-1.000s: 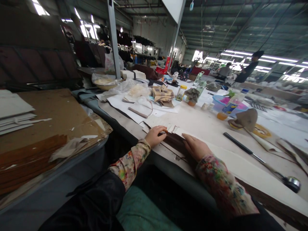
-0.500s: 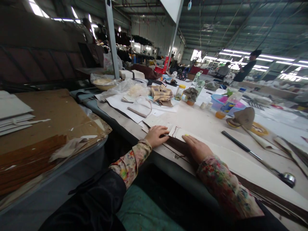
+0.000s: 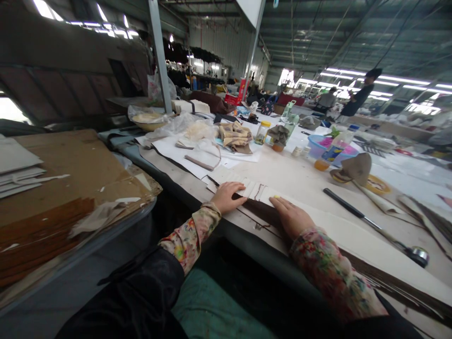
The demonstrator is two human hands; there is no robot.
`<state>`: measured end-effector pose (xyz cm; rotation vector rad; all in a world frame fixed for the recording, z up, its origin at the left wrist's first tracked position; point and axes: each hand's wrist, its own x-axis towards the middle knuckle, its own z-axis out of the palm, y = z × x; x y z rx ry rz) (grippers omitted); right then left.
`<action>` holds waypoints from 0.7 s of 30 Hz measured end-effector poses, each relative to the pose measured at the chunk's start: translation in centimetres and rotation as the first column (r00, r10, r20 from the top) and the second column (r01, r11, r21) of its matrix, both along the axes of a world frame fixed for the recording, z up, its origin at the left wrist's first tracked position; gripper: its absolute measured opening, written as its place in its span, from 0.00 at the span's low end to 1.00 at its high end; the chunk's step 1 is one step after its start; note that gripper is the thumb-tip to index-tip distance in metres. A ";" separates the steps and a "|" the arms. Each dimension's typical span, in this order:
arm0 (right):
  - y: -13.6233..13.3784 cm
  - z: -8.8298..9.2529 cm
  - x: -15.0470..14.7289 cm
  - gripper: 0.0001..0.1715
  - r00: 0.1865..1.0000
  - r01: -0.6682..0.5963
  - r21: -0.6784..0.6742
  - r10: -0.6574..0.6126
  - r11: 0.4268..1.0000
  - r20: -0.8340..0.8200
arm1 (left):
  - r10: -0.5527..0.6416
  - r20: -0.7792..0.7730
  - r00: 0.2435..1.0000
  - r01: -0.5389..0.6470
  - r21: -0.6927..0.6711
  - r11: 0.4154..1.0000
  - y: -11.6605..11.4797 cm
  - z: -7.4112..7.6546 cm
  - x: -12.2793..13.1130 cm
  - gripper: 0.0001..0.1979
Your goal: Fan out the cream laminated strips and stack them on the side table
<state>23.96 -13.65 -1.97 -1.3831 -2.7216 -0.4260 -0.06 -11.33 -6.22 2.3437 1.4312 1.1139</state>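
Observation:
A long stack of layered sheets point(image 3: 328, 219), cream on top with dark brown edges, lies along the table's near edge. My left hand point(image 3: 229, 197) is at its left part, fingers curled over the top and thumb against the near side. To its right, my right hand point(image 3: 291, 215) rests on the same stack with fingers stretched out over the top; its thumb is hidden. Something yellow shows at a right fingertip. Between the hands, a thin brown cord or thread point(image 3: 259, 190) crosses the cream surface.
A black-handled tool with a round metal head point(image 3: 376, 226) lies right of the stack. Beyond are a plastic bottle point(image 3: 335, 150), blue basin point(image 3: 316, 145), yellow-lidded jar point(image 3: 262, 133) and folded gloves or cloth point(image 3: 235, 136). At left stands a cardboard-topped pile point(image 3: 77, 160). A person point(image 3: 360, 96) stands far back.
The view has shifted slightly, so the surroundings sit a little further left. Both hands stay on the stack in nearly the same places.

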 end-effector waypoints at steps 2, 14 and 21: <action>0.1 -0.1 0.0 0.29 1.000 -0.004 -0.003 0.004 1.000 -0.018 | -0.005 -0.001 1.000 0.005 -0.006 1.000 0.0 0.1 0.0 0.17; 0.2 -0.2 0.0 0.26 1.000 -0.026 0.006 0.026 1.000 -0.012 | -0.001 0.033 0.999 0.002 -0.038 0.999 -0.1 0.5 0.1 0.13; 0.0 -0.1 -0.2 0.23 0.997 -0.021 -0.006 0.020 1.000 -0.075 | 0.111 0.070 0.991 -0.109 -0.042 0.993 -0.2 0.5 1.4 0.09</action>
